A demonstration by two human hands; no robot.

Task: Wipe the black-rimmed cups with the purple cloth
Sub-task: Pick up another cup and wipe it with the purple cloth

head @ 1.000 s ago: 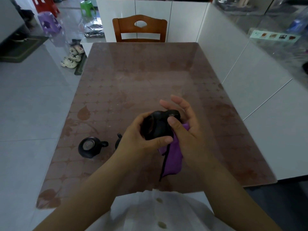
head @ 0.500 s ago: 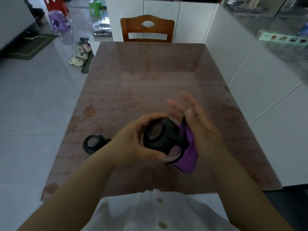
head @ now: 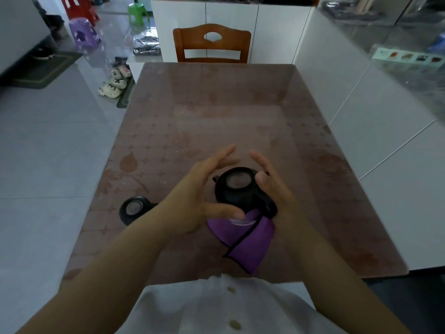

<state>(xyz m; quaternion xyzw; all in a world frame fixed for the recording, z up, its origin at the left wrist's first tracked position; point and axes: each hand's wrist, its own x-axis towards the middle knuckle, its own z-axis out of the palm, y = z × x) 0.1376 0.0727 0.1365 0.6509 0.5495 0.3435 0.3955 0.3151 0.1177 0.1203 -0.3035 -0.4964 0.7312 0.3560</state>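
The cup [head: 237,189] between the hands looks matt black, with a clear glassy rim showing at its lower edge. The cloth [head: 243,239] is soft purple fabric with black stitched edging. The table [head: 216,112] has a glossy brown patterned top. The chair [head: 212,43] is varnished wood. The floor [head: 48,145] is shiny grey tile, the cabinets [head: 361,97] smooth glossy white.
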